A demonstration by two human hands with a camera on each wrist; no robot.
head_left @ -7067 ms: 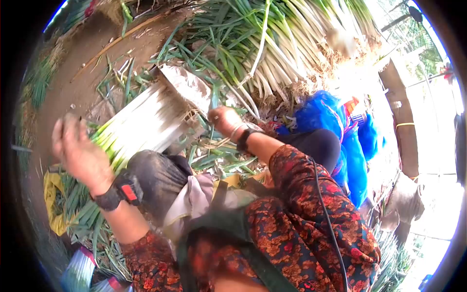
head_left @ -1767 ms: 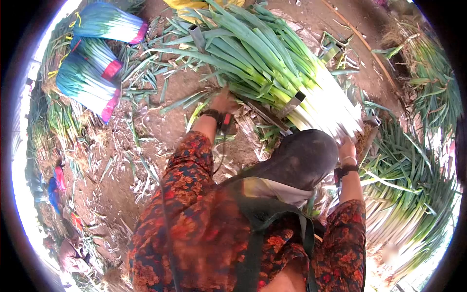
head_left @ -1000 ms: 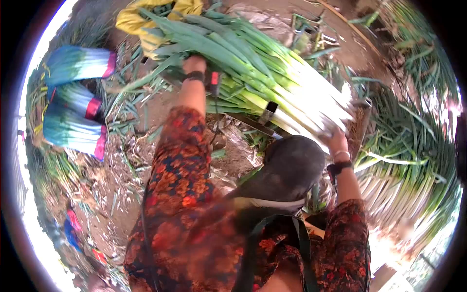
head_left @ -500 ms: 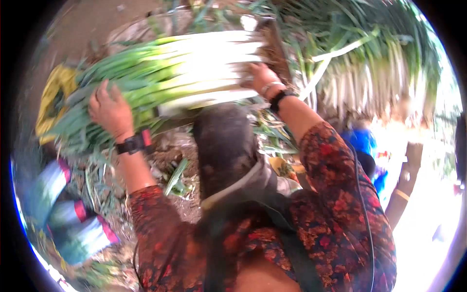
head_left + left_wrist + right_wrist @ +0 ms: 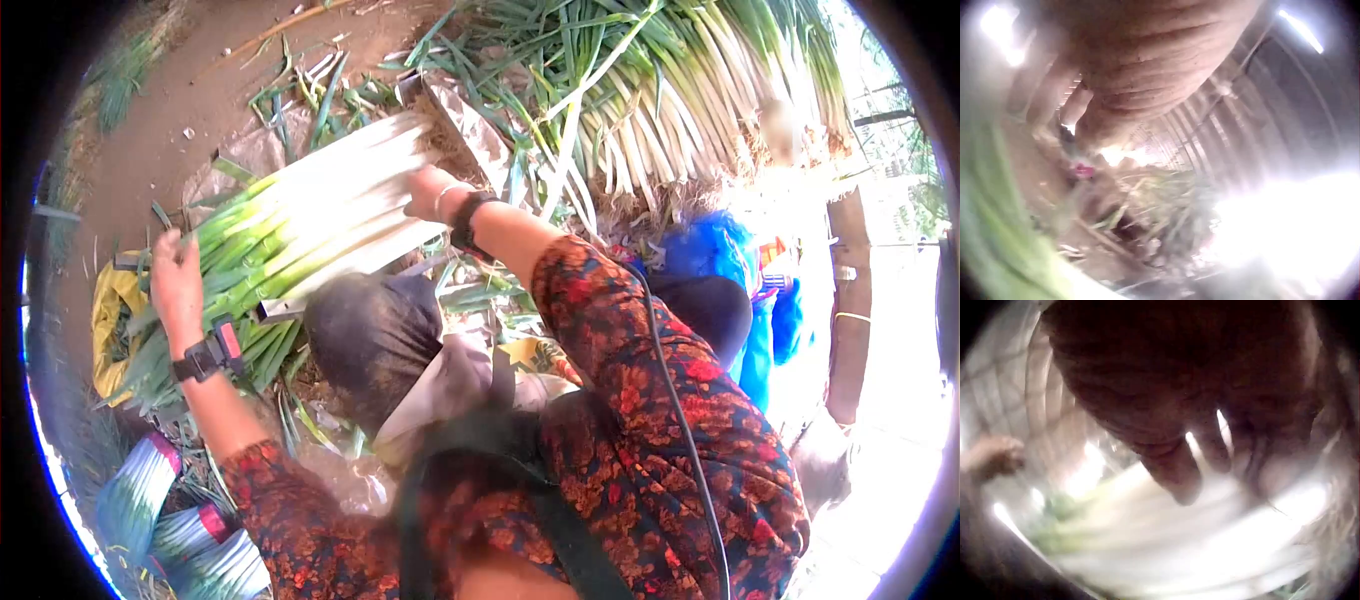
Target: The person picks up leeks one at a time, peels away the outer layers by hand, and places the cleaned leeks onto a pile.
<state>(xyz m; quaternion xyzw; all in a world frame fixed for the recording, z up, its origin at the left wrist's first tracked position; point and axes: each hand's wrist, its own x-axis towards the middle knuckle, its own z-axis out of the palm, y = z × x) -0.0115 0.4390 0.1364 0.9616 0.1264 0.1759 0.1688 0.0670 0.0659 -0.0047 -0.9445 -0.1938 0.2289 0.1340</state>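
A thick layer of leeks [image 5: 300, 220] lies across a metal-edged frame in the head view, white stems toward the upper right and green leaves toward the lower left. My left hand [image 5: 178, 290] is beside the green part at its left edge, fingers relaxed and fairly straight; contact is unclear. In the left wrist view that hand [image 5: 1141, 69] appears blurred above a green leaf [image 5: 997, 206]. My right hand [image 5: 432, 195] rests at the root end of the white stems. The right wrist view shows its fingers [image 5: 1179, 478] extended down over the white stems [image 5: 1179, 544].
A large heap of loose leeks [image 5: 670, 110] lies at the upper right, beside blue plastic [image 5: 715, 250]. Wrapped bundles [image 5: 140, 485] with red bands sit at the lower left, below yellow cloth [image 5: 115, 310]. My knee [image 5: 365, 340] is just below the frame.
The head view has swung from the left-side bundles toward the blue plastic. My left hand has come from among the leaves to their outer edge; my right hand stays at the root end.
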